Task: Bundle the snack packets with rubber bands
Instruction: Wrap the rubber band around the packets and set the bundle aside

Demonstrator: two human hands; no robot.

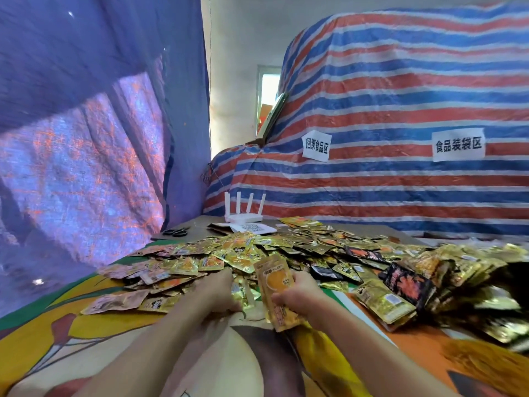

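A wide heap of gold snack packets (286, 247) covers the table ahead of me, with some black and red ones mixed in. My right hand (297, 293) grips a small upright stack of gold and orange packets (274, 285) at the heap's near edge. Just to its left, my left hand (220, 290) reaches into the loose gold packets, its fingers buried among them, so its hold is unclear. No rubber band shows in view.
Bundled packets (398, 296) lie stacked at the right. At the back of the table stand a white router (243, 216), black scissors (175, 232) and a printed paper (252, 227). Striped tarpaulin (400, 124) rises behind; blue tarpaulin (86, 110) hangs on the left.
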